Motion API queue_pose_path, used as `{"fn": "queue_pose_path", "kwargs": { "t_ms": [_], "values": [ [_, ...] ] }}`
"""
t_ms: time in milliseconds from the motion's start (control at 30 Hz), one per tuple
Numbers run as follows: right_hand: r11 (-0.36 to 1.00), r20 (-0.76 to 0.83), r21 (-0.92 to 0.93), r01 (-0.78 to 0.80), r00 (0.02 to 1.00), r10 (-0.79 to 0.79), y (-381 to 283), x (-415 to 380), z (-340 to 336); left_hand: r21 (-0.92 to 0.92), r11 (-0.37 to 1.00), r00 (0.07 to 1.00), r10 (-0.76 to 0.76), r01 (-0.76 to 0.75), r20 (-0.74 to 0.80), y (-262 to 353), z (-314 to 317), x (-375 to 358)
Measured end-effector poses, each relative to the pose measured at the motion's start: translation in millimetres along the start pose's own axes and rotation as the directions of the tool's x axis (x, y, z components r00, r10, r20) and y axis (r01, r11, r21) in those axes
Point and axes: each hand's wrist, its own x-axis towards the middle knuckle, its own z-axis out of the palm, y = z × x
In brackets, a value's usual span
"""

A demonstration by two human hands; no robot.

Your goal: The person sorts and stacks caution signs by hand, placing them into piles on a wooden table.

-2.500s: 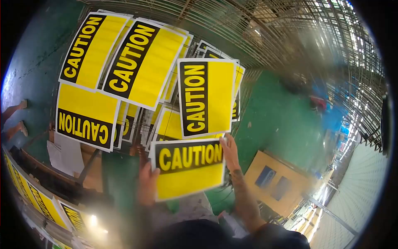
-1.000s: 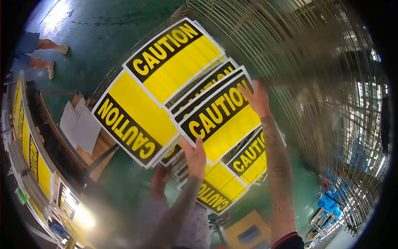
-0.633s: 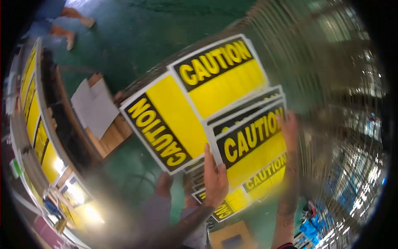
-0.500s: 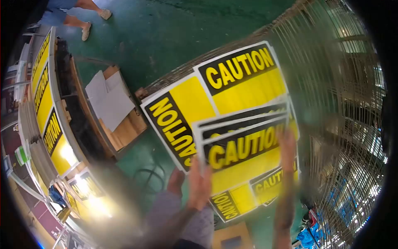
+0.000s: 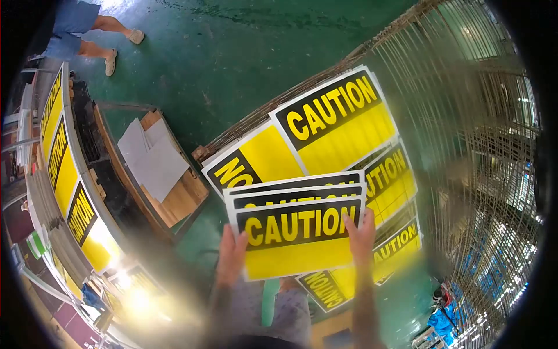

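Note:
Several yellow and black CAUTION signs [image 5: 296, 256] are fanned in a small stack before me, their top edges stepped one behind another. My left hand [image 5: 231, 255] grips the stack at its left edge, thumb on the front. At the right edge my right hand [image 5: 361, 238] pinches it the same way. Behind the held stack, more CAUTION signs lie on the wire rack [image 5: 325, 78]: a large upright one [image 5: 343, 131], a sideways one [image 5: 261, 154] partly covered, and others lower right [image 5: 395, 174].
To the left, a long bench carries a row of CAUTION signs [image 5: 67, 157] under a bright glare. White sheets [image 5: 154, 157] lie on a wooden board [image 5: 180, 203]. Tall wire racks [image 5: 476, 145] stand at right. Another person's legs [image 5: 96, 49] show at upper left on the green floor.
The held signs have moved left and toward me, away from the signs on the rack, and now sit more level. More of their stepped top edges show. Both hands have kept hold.

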Motion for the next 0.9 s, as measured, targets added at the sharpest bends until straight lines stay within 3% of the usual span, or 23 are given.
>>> {"fn": "queue_pose_path", "kwargs": {
  "t_ms": [67,133,167,200,233,267,300,333,367,400,433,533,567,700,733,767,800,833,867,900],
  "values": [
    [0.999,0.056,-0.033,0.022,0.998,-0.02,-17.9,10.0,-2.6,-0.215,0.968,0.987,-0.149,0.133,-0.058,-13.2,17.1,-17.1],
    [0.961,0.164,-0.229,0.156,0.979,-0.12,-44.7,30.0,5.2,-0.402,0.866,0.933,-0.352,0.296,-0.074,-8.7,29.3,-44.5],
    [0.916,0.266,-0.278,0.29,0.939,-0.217,-60.5,46.2,14.1,-0.462,0.771,0.851,-0.521,0.438,-0.062,-17.0,39.3,-60.0],
    [0.832,0.374,-0.35,0.43,0.879,-0.297,-78.2,62.0,29.5,-0.608,0.645,0.818,-0.575,0.463,0.013,-25.8,54.7,-77.0],
    [0.748,0.508,-0.332,0.575,0.777,-0.371,-108.9,73.2,49.5,-0.728,0.492,0.776,-0.624,0.478,0.088,-34.3,70.1,-93.7],
    [0.681,0.645,-0.355,0.64,0.695,-0.317,-133.7,82.0,74.9,-0.877,0.28,0.818,-0.542,0.391,0.192,-39.1,89.8,-104.3],
    [0.526,0.658,-0.223,0.821,0.525,-0.54,-134.6,89.6,104.8,-0.905,0.142,0.809,-0.518,0.4,0.276,-41.9,105.4,-107.7],
    [0.455,0.803,-0.119,0.882,0.355,-0.478,-152.2,98.8,130.4,-0.913,0.0,0.802,-0.479,0.408,0.358,-44.3,120.7,-108.4],
    [0.361,0.829,-0.039,0.932,0.232,-0.509,-152.7,105.5,160.2,-0.923,-0.09,0.798,-0.476,0.373,0.369,-42.6,134.6,-103.0],
    [0.298,0.876,-0.019,0.954,0.159,-0.455,-157.4,110.2,183.4,-0.925,-0.178,0.797,-0.469,0.336,0.38,-37.7,146.7,-92.1],
    [0.214,0.853,-0.002,0.977,0.113,-0.509,-150.6,118.1,207.4,-0.932,-0.237,0.796,-0.489,0.273,0.358,-33.0,156.8,-81.7],
    [0.206,0.896,-0.139,0.969,0.211,-0.392,-180.2,110.6,220.0,-0.969,-0.194,0.823,-0.517,0.152,0.233,-14.5,163.6,-54.7],
    [0.117,0.844,-0.131,0.984,0.173,-0.507,-177.6,108.4,222.3,-0.963,-0.234,0.793,-0.558,0.131,0.243,-17.8,163.8,-52.5],
    [0.079,0.817,0.099,0.992,-0.036,-0.576,-187.0,78.7,221.0,-0.96,-0.276,0.731,-0.644,0.053,0.225,-48.2,164.5,-79.4],
    [0.081,0.797,0.174,0.981,-0.092,-0.597,-187.0,62.7,225.0,-0.981,-0.174,0.799,-0.577,0.081,0.168,-54.4,154.8,-93.4],
    [0.123,0.769,0.256,0.959,-0.125,-0.627,-190.3,49.5,226.8,-0.988,-0.129,0.823,-0.549,0.084,0.142,-52.0,142.1,-105.9],
    [0.161,0.735,0.342,0.926,-0.157,-0.659,-195.3,39.6,229.4,-0.993,-0.068,0.835,-0.536,0.1,0.121,-87.2,131.7,-122.1],
    [0.224,0.691,0.428,0.875,-0.157,-0.705,-198.4,35.0,233.9,-0.997,-0.007,0.785,-0.617,0.071,0.061,-19.2,104.5,-122.8],
    [0.27,0.638,0.515,0.813,-0.154,-0.754,-203.0,35.1,237.7,-0.996,0.027,0.91,-0.41,0.081,0.063,-5.4,80.2,-133.5],
    [0.361,0.688,0.51,0.781,-0.118,-0.716,-209.7,41.4,238.6,-0.995,0.075,0.928,-0.372,0.063,0.031,11.9,64.0,-137.2]
  ]
}}
